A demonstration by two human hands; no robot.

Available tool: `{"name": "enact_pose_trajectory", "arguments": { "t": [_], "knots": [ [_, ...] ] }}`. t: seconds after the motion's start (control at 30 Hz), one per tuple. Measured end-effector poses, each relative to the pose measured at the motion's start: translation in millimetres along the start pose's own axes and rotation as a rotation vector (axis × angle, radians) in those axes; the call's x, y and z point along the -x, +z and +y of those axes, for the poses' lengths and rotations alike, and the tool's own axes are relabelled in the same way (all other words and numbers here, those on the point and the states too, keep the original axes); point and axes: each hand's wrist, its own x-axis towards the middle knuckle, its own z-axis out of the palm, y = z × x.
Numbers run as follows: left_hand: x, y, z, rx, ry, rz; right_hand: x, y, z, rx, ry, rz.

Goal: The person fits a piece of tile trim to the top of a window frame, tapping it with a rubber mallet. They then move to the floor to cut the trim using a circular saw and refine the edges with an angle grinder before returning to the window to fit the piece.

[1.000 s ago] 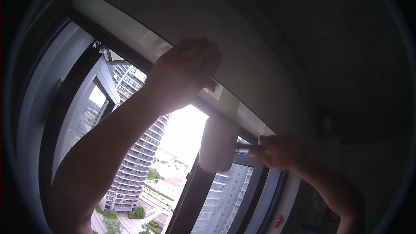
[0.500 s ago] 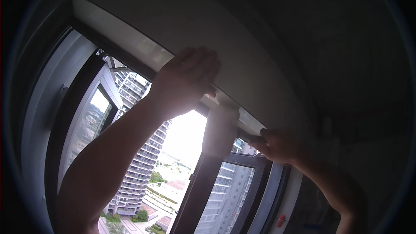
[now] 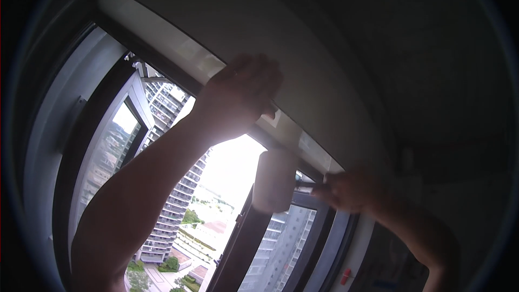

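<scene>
We hold our left hand (image 3: 238,100) high, fingers (image 3: 265,75) together, and curl our right hand (image 3: 348,189) lower, elbow (image 3: 444,262) bent.

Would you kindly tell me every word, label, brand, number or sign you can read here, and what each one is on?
None can be read.
Mallet: blurred, no lettering to be made out.
Tower: none visible.
Wall, lower right: possible faint marks, too dim to read.

Below our left fingers (image 3: 264,73), we had free room before the bright window opening (image 3: 232,162); beyond them, the wall (image 3: 324,103) blocked us. Just left of our right fingers (image 3: 328,187), the pale-headed tool (image 3: 274,184) obstructed us, the frame (image 3: 242,243) behind it.
</scene>
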Motion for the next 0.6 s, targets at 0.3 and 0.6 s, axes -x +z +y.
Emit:
{"name": "enact_pose_trajectory", "arguments": {
  "t": [0.3, 0.6],
  "knots": [
    [0.8, -3.6, -8.8, 0.238, -0.03, 0.168, 2.4, 4.1, -9.3, -0.132, 0.118, 0.051],
    [3.2, -58.8, -60.0, 0.091, 0.027, -0.234, 6.2, -0.4, -27.5, -0.03, -0.018, 0.114]
  ]
}}
